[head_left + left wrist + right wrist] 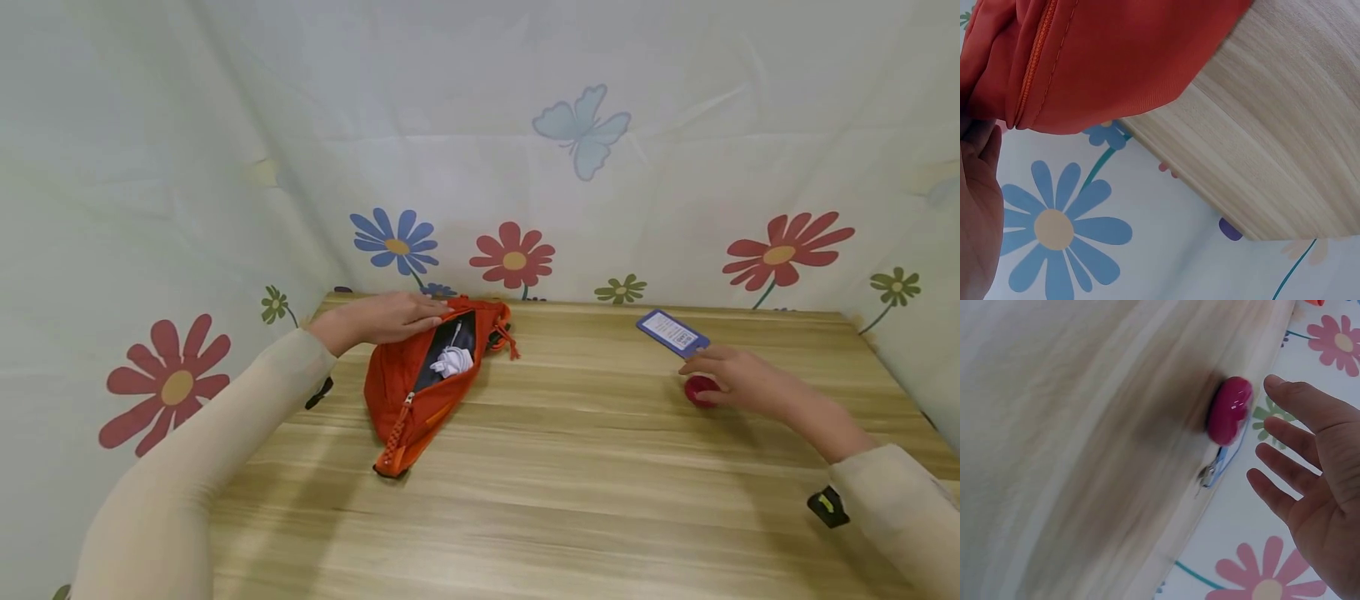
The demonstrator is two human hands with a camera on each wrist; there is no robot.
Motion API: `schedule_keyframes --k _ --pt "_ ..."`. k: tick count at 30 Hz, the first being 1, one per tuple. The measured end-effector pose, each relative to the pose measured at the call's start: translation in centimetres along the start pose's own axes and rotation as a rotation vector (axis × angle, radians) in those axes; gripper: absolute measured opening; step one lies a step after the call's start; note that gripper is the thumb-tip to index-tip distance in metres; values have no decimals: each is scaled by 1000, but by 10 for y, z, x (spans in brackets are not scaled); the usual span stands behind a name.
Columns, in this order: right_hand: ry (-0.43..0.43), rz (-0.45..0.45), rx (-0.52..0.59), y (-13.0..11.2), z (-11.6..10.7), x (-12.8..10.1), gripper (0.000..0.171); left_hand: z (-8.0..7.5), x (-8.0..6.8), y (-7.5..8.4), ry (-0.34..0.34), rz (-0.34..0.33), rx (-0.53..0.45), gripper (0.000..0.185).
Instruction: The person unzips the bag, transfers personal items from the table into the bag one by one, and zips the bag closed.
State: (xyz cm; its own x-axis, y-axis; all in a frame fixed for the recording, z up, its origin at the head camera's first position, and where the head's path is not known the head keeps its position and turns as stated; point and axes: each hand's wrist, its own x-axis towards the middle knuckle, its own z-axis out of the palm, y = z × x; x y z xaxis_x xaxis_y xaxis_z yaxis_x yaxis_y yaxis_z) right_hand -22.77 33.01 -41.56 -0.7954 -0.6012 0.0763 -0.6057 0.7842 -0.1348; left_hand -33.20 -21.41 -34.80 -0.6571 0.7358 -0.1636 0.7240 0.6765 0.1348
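Left hand (382, 319) rests on the far edge of the orange pouch (420, 379), fingers (427, 312) straight and flat along the rim, not curled round anything. The left wrist view shows the pouch fabric and zipper (1035, 62) close up, palm just beside it. The pouch lies on the tabletop (570, 483) at far left, zipper open and dark lining showing. Inside it are a crumpled white wad (452, 362) and a thin white cord (456, 333). An orange drawstring (506, 337) trails from the pouch's far right end.

Right hand (738, 379) is at far right, over a small magenta round thing (700, 390) on the tabletop. In the right wrist view the fingers (1297, 434) are spread and straight, holding nothing. There the magenta thing (1230, 409) sits just beside the fingertips with a gap showing, so apart, though that view is blurred. From the head view I cannot tell whether they touch.

A blue card (672, 332) with a white label lies flat just beyond the right hand. The wrist view shows its metal clip (1208, 476) near the magenta thing.

A black band with a green mark (827, 506) sits at the right sleeve cuff. A floral cloth backdrop (525, 167) surrounds the tabletop.
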Motion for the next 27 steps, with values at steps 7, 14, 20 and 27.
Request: schedule_keyframes --k 7,14,20,27 --pt "-41 34 5 7 9 -8 46 0 -1 -1 14 17 -2 48" --pt "-45 79 39 8 15 -10 45 0 0 -2 5 9 -3 49" --pt "-36 88 50 7 15 -7 42 0 1 -2 8 13 8 48" --pt "-48 89 35 7 15 -5 42 0 1 -1 8 7 -8 47"
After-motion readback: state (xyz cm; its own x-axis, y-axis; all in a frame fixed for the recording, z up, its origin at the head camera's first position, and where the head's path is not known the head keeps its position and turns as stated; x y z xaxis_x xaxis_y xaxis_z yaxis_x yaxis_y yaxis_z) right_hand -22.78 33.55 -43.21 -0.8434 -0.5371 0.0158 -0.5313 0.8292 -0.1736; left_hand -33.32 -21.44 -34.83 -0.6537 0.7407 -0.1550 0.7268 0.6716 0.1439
